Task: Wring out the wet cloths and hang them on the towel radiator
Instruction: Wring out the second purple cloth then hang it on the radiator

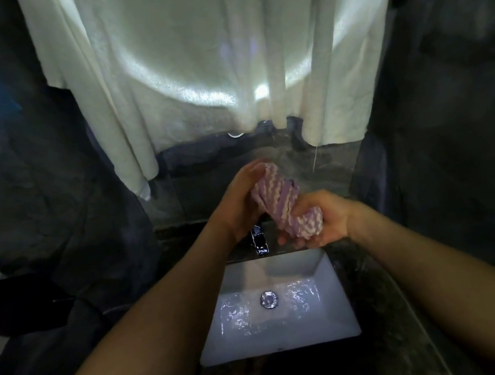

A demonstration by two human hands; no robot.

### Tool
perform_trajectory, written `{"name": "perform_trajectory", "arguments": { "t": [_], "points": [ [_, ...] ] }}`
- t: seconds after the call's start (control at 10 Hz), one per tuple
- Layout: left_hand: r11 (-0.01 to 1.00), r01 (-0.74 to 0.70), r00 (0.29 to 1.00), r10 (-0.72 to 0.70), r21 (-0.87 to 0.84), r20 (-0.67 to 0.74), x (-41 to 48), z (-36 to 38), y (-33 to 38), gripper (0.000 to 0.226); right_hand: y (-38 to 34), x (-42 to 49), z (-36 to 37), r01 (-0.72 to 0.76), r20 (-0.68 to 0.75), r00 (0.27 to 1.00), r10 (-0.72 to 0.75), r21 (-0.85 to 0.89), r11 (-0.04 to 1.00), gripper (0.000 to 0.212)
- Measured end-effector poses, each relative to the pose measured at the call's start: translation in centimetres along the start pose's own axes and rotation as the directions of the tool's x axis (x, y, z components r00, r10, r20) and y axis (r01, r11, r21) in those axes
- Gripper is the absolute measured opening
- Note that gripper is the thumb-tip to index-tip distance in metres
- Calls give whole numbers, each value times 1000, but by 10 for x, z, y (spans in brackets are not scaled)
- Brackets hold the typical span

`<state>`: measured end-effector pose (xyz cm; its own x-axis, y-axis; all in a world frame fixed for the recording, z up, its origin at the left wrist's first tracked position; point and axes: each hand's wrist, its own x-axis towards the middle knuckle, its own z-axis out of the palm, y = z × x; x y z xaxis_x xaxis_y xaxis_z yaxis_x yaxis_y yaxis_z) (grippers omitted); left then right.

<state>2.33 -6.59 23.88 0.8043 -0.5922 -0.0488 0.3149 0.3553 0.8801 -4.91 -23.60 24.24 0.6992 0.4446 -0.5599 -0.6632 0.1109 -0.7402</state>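
I hold the purple and white cloth (278,203) with both hands. My left hand (237,204) grips the top end and my right hand (328,222) grips the bottom end. The cloth runs between them, twisted tight like a rope. The white sink (280,343) is below my hands, and its bottom looks wet. The tap (259,243) is just under my left hand. Big white towels (217,60) hang above and beyond my hands. I think I am in the squeezing part of the job. This cloth is not hung up yet. I cannot see a towel radiator or any other wet cloths, so I cannot tell how many are left.
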Motion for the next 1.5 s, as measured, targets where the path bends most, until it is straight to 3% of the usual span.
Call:
{"name": "perform_trajectory", "arguments": {
  "t": [0.1, 0.2, 0.3, 0.4, 0.5, 0.6, 0.7, 0.8, 0.9, 1.0, 1.1, 1.2, 1.3, 1.4, 1.5],
  "points": [
    [997, -57, 998, 59, -51, 36, -2, 13, 11, 44, 1, 6, 2, -18, 139, 990, 20, -15, 1000, 52],
    [997, -60, 997, 62, 39, -42, 4, 14, 13, 54, -4, 6, 5, -58, 112, 992, 58, 1, 998, 69],
    [1000, -20, 981, 18, -9, -194, 6, 12, 13, 45, -15, 1, 10, -8, 2, 1000, 8, -74, 997, 76],
    [999, -2, 962, -11, -45, -274, 11, 12, 18, 38, -24, -2, 10, 83, -41, 995, -86, -67, 994, 64],
    [1000, -12, 962, 14, 10, -274, 13, 19, 29, 32, -31, -7, 17, 105, -111, 986, -127, -186, 977, 30],
    [984, -7, 937, 70, 180, -342, 17, 25, 35, 16, -35, -5, 23, 48, -234, 958, -167, -444, 895, 22],
    [921, 47, 904, 125, 387, -409, 26, 25, 32, 21, -33, 2, 34, -101, -412, 874, -257, -673, 733, 24],
    [831, 132, 896, 132, 540, -423, 28, 30, 36, 27, -29, 10, 46, -213, -466, 770, -435, -831, 514, 18],
    [860, 168, 866, 105, 482, -489, 25, 28, 30, 32, -20, 18, 45, -322, -377, 757, -534, -926, 197, 20],
    [704, 335, 827, 100, 627, -553, 28, 20, 5, 31, -2, 33, 42, -398, -397, 739, -544, -909, 123, 24],
    [695, 426, 758, 77, 580, -648, 20, 10, -19, 32, 20, 55, 40, -436, -383, 777, -500, -900, 11, 23],
    [847, 360, 742, -5, 392, -671, 10, -8, -22, 31, 24, 60, 31, -359, -414, 785, -461, -910, 206, 23],
    [942, 283, 898, -194, 180, -395, 0, -8, -10, 31, 8, 35, 29, -251, -471, 871, -140, -671, 698, 21],
    [938, 193, 978, -207, -288, -21, -15, -8, 11, 45, -13, 4, 20, -240, -312, 944, 106, -430, 871, 23],
    [938, 133, 982, -82, -320, 167, -24, -14, 28, 45, -24, -14, 4, -178, -57, 984, 169, -250, 952, 32]
  ]
}}
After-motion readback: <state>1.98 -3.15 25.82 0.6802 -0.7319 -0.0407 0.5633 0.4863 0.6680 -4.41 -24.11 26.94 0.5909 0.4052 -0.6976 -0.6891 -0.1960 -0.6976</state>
